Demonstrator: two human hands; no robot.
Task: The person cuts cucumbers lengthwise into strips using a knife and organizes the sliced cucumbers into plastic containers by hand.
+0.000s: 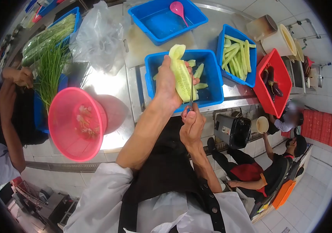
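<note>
My left hand point(167, 86) is wrapped round a cut cucumber point(182, 79), its pale seeded face showing and a loose strip or piece standing at its far end. In my right hand point(193, 128) I grip a small knife point(192, 93), its blade upright along the cucumber's right side and seeming to touch it. Both hands are over the near edge of a blue tub point(212, 85). Pale green cucumber pieces point(199, 70) lie inside the tub, partly hidden by my left hand and the cucumber.
Behind stands another blue tub point(150, 23) with a pink ladle point(178, 11). Right are a blue tub of green strips point(236, 56) and a red tub point(265, 70) with eggplants point(275, 89). A pink bucket point(59, 124) stands left. Co-workers are on both sides.
</note>
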